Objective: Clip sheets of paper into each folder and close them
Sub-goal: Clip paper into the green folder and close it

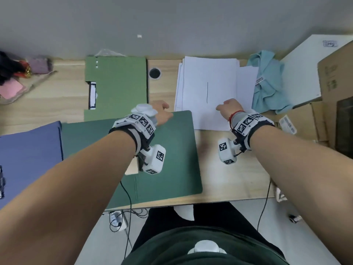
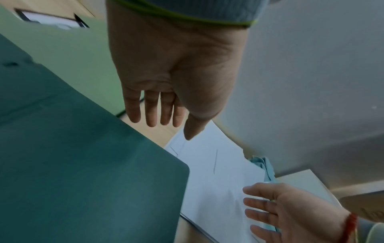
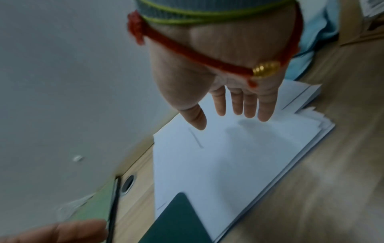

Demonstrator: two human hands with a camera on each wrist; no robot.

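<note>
Both hands are out over the table (image 1: 229,178), and neither has hold of anything. The left hand (image 1: 162,113) hangs above the far corner of the dark green folder (image 1: 172,153), fingers (image 2: 153,111) straight and loose, grip empty; whether it touches the cover I cannot tell. That folder lies closed, flat and matte, with rounded corners, its far right corner overlapping the paper stack (image 1: 208,88). The right hand (image 1: 230,108) hovers over the near part of the stack, fingers (image 3: 239,103) spread and relaxed, casting a soft shadow on the top sheet, grip wide and holding nothing. The sheets are smooth white, loosely fanned at the edges, with one thin dark line on top. Farther back lies a lighter green folder (image 1: 122,87), with a black-framed clip (image 1: 93,95) at its left edge. A blue folder (image 1: 30,159) lies at the near left. Crumpled pale blue cloth (image 1: 269,87) sits just right of the stack.
</note>
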